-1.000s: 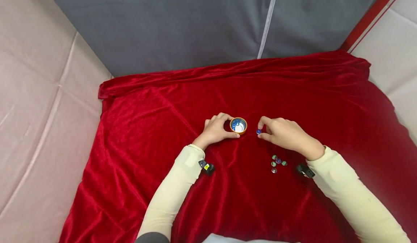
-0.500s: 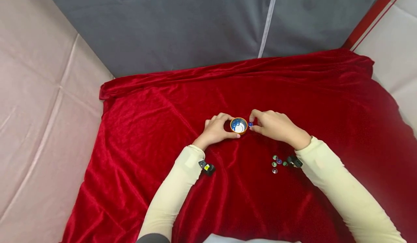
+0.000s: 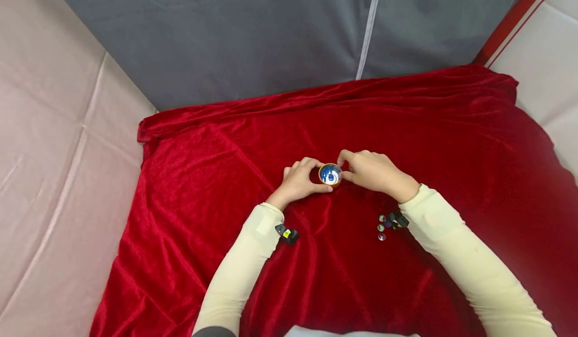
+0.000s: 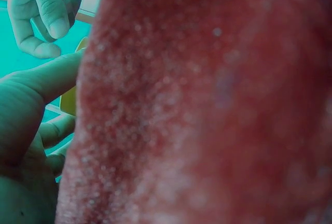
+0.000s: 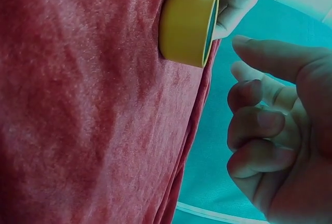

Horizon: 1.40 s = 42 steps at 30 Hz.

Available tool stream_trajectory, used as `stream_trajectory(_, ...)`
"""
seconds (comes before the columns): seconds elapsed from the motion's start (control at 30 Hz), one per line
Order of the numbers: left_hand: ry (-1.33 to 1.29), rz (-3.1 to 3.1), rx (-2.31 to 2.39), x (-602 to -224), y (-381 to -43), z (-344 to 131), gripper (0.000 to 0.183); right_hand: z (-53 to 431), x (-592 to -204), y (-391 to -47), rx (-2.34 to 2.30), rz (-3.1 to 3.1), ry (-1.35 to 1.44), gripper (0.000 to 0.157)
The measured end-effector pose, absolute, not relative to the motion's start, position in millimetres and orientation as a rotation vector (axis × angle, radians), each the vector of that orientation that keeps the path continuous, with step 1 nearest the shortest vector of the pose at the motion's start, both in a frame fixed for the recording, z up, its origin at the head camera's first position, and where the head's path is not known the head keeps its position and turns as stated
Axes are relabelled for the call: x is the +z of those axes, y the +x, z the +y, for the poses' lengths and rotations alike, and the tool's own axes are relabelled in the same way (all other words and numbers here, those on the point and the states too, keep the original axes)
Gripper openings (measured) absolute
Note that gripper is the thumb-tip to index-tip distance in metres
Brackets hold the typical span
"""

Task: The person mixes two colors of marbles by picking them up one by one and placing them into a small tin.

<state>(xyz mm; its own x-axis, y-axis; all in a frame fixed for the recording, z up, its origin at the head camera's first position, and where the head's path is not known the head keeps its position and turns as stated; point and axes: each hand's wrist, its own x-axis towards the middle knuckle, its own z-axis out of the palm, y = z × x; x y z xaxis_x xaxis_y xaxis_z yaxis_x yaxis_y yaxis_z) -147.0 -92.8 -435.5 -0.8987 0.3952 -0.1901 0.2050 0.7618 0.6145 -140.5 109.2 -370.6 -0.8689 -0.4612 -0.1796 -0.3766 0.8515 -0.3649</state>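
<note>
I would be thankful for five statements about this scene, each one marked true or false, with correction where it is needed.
1. The left hand holds the cup. True.
2. The cup lies on its side. False: it stands upright.
3. The cloth is red in the head view. True.
4. The right hand is far from the cup. False: its fingers are close to the rim.
5. Several loose pieces lie on the cloth. True.

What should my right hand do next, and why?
Probably reach for the loose small discs on the red cloth and pinch one: your right hand, near the yellow cup, shows nothing between thumb and forefinger, your left hand holds the cup, and a blue piece already sits inside.
</note>
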Motion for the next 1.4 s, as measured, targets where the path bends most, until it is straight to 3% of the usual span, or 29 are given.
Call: stream_trajectory(1.4, 0.462, 2.65, 0.886, -437, -149, -98, 0.064, 153, -365, -91, -0.514, 2.782, -0.605, 0.02)
